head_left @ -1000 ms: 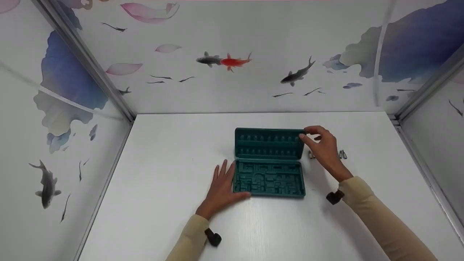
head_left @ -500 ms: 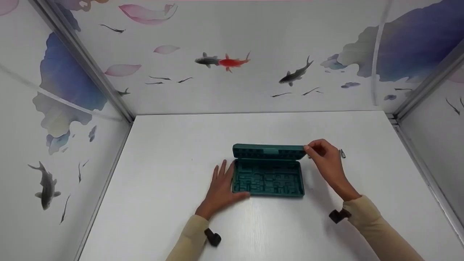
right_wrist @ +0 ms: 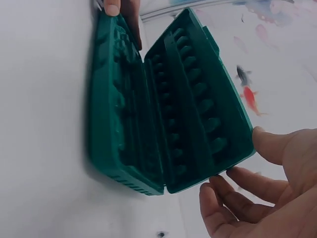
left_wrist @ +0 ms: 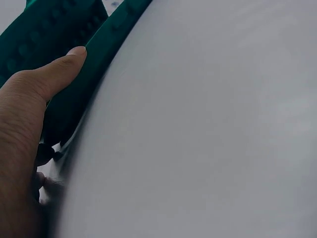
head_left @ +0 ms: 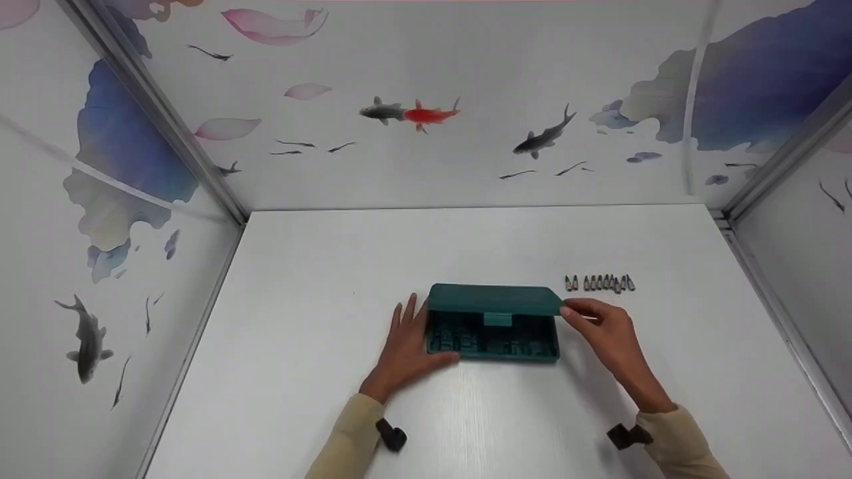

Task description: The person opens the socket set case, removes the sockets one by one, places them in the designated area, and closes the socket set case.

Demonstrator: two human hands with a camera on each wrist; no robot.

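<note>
A green plastic hinged case (head_left: pixel 492 359) rests on the table, its lid (head_left: pixel 492 299) half lowered over the moulded base. My left hand (head_left: pixel 406 342) lies at the base's left front corner, fingers straight along the side. Its thumb presses against the front wall, as the left wrist view also shows. My right hand (head_left: pixel 609 332) pinches the lid's right front corner between thumb and fingers. Rows of bumps line the lid's inside (right_wrist: pixel 198 99) in the right wrist view. A small latch tab (head_left: pixel 498 319) hangs from the lid's front edge.
Several small pointed metal pieces (head_left: pixel 599 283) stand in a row on the white table (head_left: pixel 319 319), beyond the case and to its right. White panels (head_left: pixel 426 53) printed with fish and petals rise at the back and sides.
My right hand has brought the lid forward and down from upright to half closed. The row of small metal pieces has come into fuller view. My left hand has stayed put.
</note>
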